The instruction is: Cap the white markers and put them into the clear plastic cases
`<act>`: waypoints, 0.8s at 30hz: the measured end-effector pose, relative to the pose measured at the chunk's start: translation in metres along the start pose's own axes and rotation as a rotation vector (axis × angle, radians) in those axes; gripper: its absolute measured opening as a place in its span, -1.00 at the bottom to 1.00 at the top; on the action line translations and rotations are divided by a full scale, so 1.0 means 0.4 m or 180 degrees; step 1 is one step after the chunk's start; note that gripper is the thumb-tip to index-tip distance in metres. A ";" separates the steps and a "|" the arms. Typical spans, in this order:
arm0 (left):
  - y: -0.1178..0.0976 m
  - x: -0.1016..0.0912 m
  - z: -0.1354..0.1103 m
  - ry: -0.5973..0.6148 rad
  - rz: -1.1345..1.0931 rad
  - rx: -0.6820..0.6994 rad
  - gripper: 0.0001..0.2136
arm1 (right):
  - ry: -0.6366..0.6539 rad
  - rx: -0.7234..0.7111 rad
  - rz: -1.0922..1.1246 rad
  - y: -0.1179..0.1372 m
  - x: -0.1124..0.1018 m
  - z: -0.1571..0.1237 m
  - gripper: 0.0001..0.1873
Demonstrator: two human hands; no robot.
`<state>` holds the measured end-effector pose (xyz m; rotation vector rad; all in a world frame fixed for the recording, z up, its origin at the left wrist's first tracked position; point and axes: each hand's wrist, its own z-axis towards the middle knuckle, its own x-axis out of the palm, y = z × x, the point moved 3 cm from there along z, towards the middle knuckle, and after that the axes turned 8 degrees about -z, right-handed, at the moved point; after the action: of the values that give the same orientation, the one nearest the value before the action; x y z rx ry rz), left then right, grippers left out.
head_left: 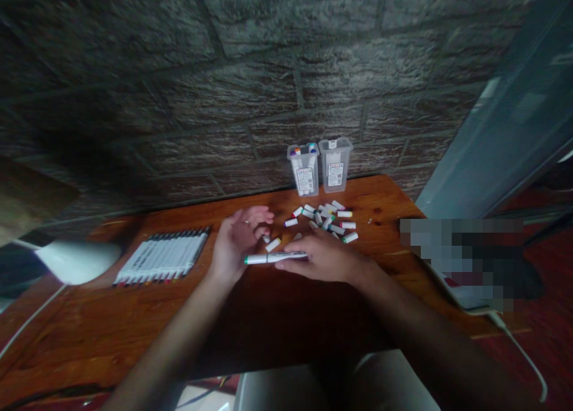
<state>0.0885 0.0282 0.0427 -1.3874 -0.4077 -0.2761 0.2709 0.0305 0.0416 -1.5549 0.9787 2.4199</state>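
A white marker (264, 258) with a green end is held level by my right hand (320, 255), its fingers closed round the right end. My left hand (235, 238) is just left of it, palm turned inward, with the fingers curved and apart. The marker's green end lies in front of my left palm; I cannot tell whether they touch. Close to my left fingertips is a small white piece, partly hidden. A marker cap (273, 244) with a yellow band rests between my hands. Beyond my right hand, several loose white caps (344, 214) with coloured bands are scattered.
Lined up side by side on the left of the wooden table (89, 327) are several markers (163, 256). Against the brick wall stand a clear box with markers (305, 172) and another clear box (335, 166). A white lamp (83, 260) is at far left, a cable (521, 345) at right.
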 end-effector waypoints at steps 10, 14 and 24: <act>-0.002 0.003 -0.013 -0.0219 -0.0157 0.0085 -0.51 | 0.0060 -0.0046 0.0024 0.033 0.040 -0.001 -0.65; -0.023 0.008 -0.022 -0.0174 0.0060 0.0317 -0.51 | 0.0033 -0.0075 0.0081 0.039 0.050 -0.002 -0.65; -0.027 -0.016 -0.006 -0.0481 0.0399 0.0445 -0.41 | -0.0327 0.0222 0.0479 0.031 0.062 0.009 -0.71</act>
<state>0.0783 0.0238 0.0493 -1.2943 -0.4540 -0.0391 0.2513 0.0166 0.0273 -1.3660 1.1856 2.5051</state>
